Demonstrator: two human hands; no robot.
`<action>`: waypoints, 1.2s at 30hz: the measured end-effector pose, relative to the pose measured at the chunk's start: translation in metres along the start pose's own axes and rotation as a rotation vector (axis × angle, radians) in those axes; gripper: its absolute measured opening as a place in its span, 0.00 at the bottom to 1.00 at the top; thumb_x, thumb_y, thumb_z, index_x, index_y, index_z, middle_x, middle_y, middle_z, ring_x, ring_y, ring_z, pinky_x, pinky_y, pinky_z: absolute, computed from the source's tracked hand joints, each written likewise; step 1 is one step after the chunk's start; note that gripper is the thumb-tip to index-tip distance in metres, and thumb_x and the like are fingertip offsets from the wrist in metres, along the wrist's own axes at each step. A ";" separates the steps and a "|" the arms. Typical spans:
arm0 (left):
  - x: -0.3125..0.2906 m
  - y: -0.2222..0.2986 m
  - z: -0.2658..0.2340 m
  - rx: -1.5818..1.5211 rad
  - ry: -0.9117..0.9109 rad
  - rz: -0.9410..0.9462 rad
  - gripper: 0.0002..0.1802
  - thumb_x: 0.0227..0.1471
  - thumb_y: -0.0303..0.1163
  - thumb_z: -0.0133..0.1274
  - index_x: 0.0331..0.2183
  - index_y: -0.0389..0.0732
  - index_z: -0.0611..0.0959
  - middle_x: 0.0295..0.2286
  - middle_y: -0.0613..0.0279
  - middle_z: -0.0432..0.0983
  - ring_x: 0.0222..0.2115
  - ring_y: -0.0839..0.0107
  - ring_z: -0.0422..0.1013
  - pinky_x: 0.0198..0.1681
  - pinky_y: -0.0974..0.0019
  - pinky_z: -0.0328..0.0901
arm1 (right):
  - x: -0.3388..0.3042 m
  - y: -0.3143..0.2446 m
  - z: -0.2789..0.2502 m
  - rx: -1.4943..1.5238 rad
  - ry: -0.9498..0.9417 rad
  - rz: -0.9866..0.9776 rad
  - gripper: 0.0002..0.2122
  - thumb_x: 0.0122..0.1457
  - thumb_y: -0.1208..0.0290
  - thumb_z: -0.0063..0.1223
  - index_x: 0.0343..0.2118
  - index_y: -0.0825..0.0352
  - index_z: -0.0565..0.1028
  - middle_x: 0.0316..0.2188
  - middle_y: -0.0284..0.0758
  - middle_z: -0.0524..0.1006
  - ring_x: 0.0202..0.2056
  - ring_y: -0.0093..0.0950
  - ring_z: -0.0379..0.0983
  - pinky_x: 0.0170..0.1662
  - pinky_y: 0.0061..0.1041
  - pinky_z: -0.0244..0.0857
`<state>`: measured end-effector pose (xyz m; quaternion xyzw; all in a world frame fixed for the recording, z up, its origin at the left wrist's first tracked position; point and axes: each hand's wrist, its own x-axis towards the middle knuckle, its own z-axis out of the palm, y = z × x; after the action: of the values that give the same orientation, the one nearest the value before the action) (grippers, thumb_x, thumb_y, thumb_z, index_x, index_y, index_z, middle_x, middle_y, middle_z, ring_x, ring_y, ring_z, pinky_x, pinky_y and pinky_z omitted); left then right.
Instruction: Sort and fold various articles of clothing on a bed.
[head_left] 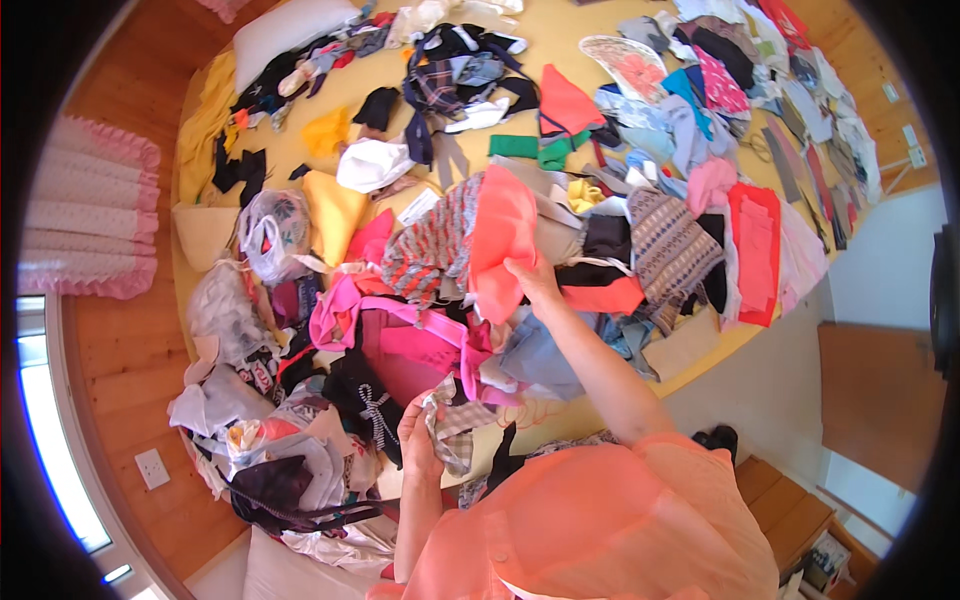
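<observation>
The person leans over a yellow bed (700, 345) heaped with clothes. The right hand (533, 280) reaches out to the coral-orange garment (503, 240) near the middle of the heap, fingers closed on its lower edge, lifting it clear of the striped knit top (430, 250) just left of it. The left hand (418, 440), drawn in near the body and well below the coral garment, grips a bunched checked cloth (452, 425), seemingly to keep it apart from the pile. A pink strap (400, 315) lies between the two hands, and a knotted plastic bag (272, 232) sits farther left of the coral garment.
</observation>
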<state>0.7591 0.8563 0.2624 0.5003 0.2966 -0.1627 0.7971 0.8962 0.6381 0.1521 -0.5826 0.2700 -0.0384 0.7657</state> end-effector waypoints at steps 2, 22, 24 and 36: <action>-0.005 0.010 -0.002 -0.031 -0.004 0.040 0.08 0.47 0.27 0.43 0.32 0.38 0.73 0.18 0.69 0.66 0.19 0.82 0.62 0.19 0.80 0.58 | -0.007 0.001 0.000 0.042 -0.054 0.053 0.12 0.44 0.72 0.51 0.32 0.69 0.68 0.25 0.31 0.69 0.28 0.18 0.64 0.31 0.18 0.58; -0.008 0.018 -0.016 -0.085 0.014 0.180 0.07 0.47 0.30 0.44 0.28 0.38 0.74 0.15 0.70 0.62 0.17 0.81 0.58 0.23 0.77 0.58 | -0.126 0.018 -0.161 0.137 0.154 0.312 0.13 0.53 0.67 0.44 0.38 0.70 0.67 0.35 0.35 0.71 0.34 0.23 0.69 0.37 0.23 0.64; -0.011 0.018 -0.016 -0.082 0.034 0.169 0.07 0.47 0.31 0.44 0.27 0.38 0.74 0.15 0.69 0.62 0.17 0.80 0.58 0.23 0.76 0.58 | -0.134 0.008 -0.168 0.208 0.135 0.307 0.13 0.53 0.67 0.44 0.38 0.71 0.66 0.35 0.35 0.71 0.35 0.24 0.68 0.38 0.23 0.63; -0.005 0.016 -0.027 -0.100 0.172 0.155 0.09 0.45 0.37 0.41 0.24 0.41 0.70 0.15 0.70 0.59 0.16 0.81 0.56 0.20 0.78 0.52 | -0.163 -0.033 -0.285 0.315 0.350 0.031 0.15 0.56 0.68 0.36 0.44 0.71 0.60 0.42 0.38 0.66 0.42 0.28 0.64 0.45 0.29 0.60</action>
<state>0.7557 0.8869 0.2681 0.4933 0.3322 -0.0419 0.8028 0.6356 0.4401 0.1921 -0.4359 0.3980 -0.1687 0.7893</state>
